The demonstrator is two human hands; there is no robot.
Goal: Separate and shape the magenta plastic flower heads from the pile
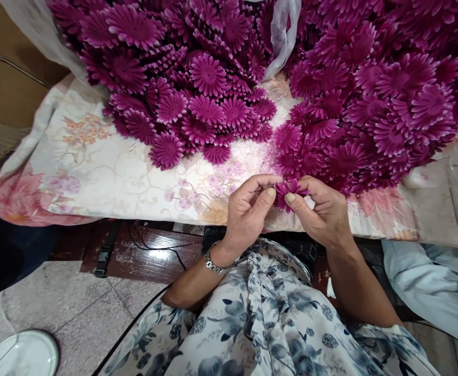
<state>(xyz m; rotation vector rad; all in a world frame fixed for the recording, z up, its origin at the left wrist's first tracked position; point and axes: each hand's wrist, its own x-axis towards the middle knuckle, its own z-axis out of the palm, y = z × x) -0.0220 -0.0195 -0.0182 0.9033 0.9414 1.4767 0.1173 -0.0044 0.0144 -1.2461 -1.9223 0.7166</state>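
Observation:
Between my two hands, just above the front edge of the table, is a magenta artificial flower (287,194) with narrow petals. My left hand (250,211) pinches its left side between thumb and forefinger. On the other side, my right hand (323,211) grips it the same way, thumb on top of the petals. Both hands' lower fingers are curled and partly hidden. Beyond them lie a large heap of similar magenta flower heads (207,75) on the left and another heap (393,104) on the right, some stacked inside one another.
A flower-patterned cloth (107,172) covers the table. A strip of translucent plastic (285,36) lies between the heaps. Another person's light trouser leg (428,287) is close on the right. A round white object (21,355) stands on the floor at lower left.

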